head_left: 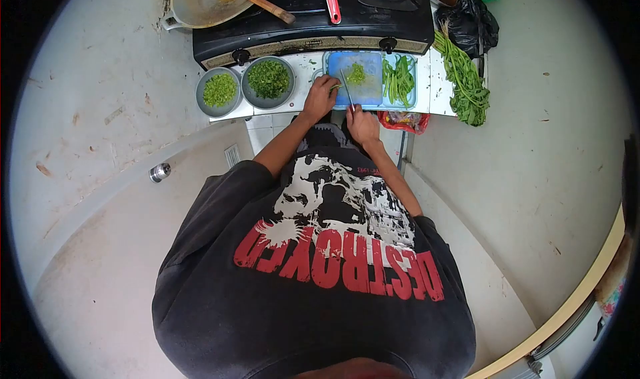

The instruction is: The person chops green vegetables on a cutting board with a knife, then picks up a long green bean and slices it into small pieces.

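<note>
My right hand (363,124) is closed around the handle of a knife (347,90), whose blade points away from me over a blue cutting board (371,60). At the board's left edge my left hand (321,99) pinches a few green stems (335,86), close beside the blade. Just right of the knife lies a small heap of chopped green stems (357,74). Uncut leafy greens (399,80) rest at the right end of the blue tray (412,101) under the board. My fingers partly hide the held stems.
Left of the board stand a bowl of chopped stems (219,90) and a bowl of chopped leaves (268,79). Behind is a black gas stove (300,34) with a wok (187,7) and red-handled utensil (332,3). More leafy greens (469,89) and a black plastic bag (470,26) lie right.
</note>
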The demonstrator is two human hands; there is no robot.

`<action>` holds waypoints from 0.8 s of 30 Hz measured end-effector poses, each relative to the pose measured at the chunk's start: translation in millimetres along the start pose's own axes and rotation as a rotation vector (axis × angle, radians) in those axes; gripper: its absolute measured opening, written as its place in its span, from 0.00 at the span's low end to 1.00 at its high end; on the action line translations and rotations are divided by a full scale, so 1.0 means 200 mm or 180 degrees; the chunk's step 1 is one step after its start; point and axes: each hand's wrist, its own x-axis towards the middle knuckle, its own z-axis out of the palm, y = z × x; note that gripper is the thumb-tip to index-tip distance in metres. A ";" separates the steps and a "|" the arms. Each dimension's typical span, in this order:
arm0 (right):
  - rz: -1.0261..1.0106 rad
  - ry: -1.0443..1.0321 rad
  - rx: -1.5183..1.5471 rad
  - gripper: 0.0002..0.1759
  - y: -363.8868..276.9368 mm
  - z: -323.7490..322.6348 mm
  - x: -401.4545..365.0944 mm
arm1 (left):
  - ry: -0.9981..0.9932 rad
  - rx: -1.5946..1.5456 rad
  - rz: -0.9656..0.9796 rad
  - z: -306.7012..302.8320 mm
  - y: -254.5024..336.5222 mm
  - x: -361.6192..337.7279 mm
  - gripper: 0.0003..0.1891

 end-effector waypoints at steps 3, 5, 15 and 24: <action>-0.0070 -0.0035 0.0055 0.23 -0.06 -0.03 0.06 | 0.0037 0.0057 0.0046 0.00 0.00 0.00 0.10; -0.0120 0.0032 0.0068 0.23 -0.09 -0.04 0.09 | -0.0018 0.0063 0.0011 -0.01 0.00 0.01 0.10; -0.0165 0.0039 0.0110 0.23 -0.12 -0.05 0.22 | -0.0039 0.0137 -0.0039 -0.01 0.01 0.00 0.10; -0.0142 -0.0020 -0.0056 0.22 -0.12 -0.02 0.25 | -0.0044 0.0171 -0.0088 0.00 0.01 0.00 0.10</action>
